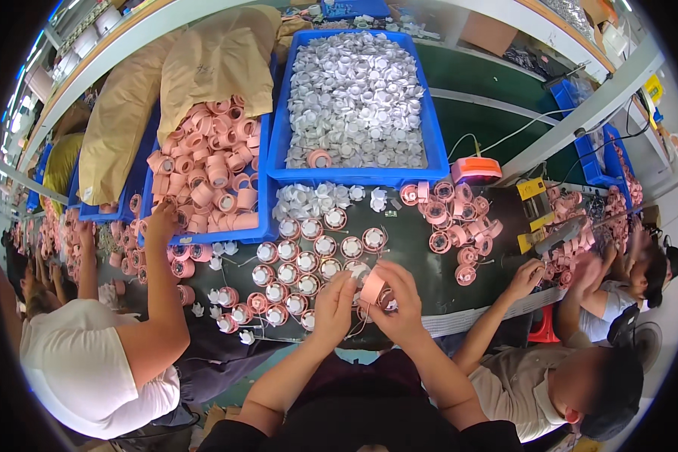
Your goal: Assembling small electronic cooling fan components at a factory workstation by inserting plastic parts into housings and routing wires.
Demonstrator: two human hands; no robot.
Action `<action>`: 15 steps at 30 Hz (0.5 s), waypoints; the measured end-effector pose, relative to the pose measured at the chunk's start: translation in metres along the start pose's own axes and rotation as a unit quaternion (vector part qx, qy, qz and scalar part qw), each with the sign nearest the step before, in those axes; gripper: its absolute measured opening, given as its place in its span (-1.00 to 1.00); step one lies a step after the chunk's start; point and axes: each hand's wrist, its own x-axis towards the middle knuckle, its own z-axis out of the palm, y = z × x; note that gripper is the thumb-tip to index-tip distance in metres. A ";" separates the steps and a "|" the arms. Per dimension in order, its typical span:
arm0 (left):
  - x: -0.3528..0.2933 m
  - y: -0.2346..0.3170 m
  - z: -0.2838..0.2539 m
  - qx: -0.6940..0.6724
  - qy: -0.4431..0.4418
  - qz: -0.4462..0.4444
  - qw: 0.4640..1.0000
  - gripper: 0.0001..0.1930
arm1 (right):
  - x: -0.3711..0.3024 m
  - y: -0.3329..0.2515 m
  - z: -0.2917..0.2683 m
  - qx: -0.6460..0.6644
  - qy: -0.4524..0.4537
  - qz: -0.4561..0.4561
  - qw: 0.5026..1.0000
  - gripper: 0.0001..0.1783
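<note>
Both my hands meet over the near edge of the dark table. In my right hand point(401, 305) is a pink cylindrical housing point(371, 288), pinched between thumb and fingers and tilted. My left hand point(334, 307) is closed just beside it; a whitish piece shows by its fingertips, but what it grips is hard to make out. A thin wire hangs below the hands. Just beyond and to the left, several pink housings with white caps point(306, 261) stand in loose rows. Behind them lies a small heap of white plastic caps point(318, 201).
A blue tray of white caps point(277, 143) stands ahead, with a blue bin of pink housings point(264, 197) to its left, partly under brown paper point(226, 56). More pink housings point(459, 215) and an orange-topped device point(476, 169) are at right. Co-workers sit on both sides.
</note>
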 end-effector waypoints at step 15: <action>0.004 -0.035 0.047 -0.071 -0.098 -0.032 0.992 -0.45 | -0.018 0.047 -0.029 -0.053 -0.047 0.030 0.997 -0.30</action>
